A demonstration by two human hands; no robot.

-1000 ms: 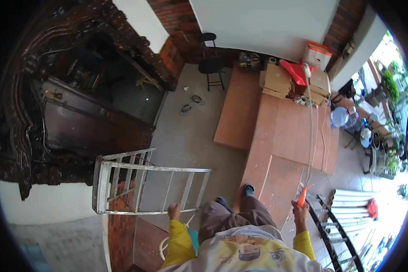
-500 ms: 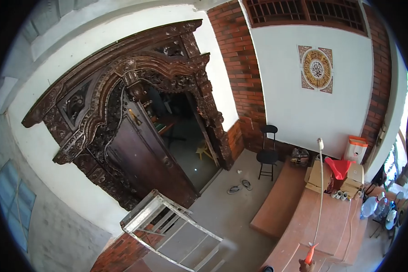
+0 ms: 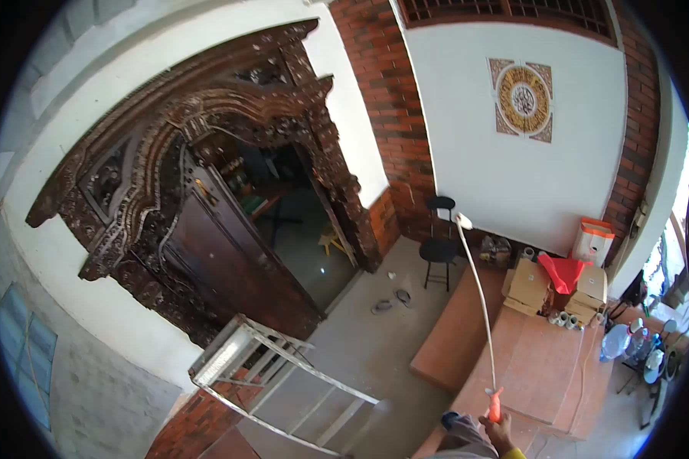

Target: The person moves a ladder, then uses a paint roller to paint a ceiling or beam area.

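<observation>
My right hand point(image 3: 500, 434) shows at the bottom edge, closed around the orange handle point(image 3: 495, 405) of a long thin white pole point(image 3: 476, 298). The pole leans up and to the left, and its white tip point(image 3: 462, 221) ends in front of the white wall, near the black stool point(image 3: 439, 246). My left hand is out of the picture. A metal ladder top point(image 3: 264, 367) stands below me at the lower left.
A carved dark wooden doorway point(image 3: 207, 183) with an open door fills the left. Stacked wooden boards point(image 3: 536, 359) lie on the floor to the right, with cardboard boxes point(image 3: 530, 287) and a red cloth point(image 3: 560, 271) behind. Sandals point(image 3: 390, 301) lie near the doorway.
The view swung up from looking down at my legs and ladder to the doorway and wall. My left hand left the picture. The pole now leans left instead of standing upright.
</observation>
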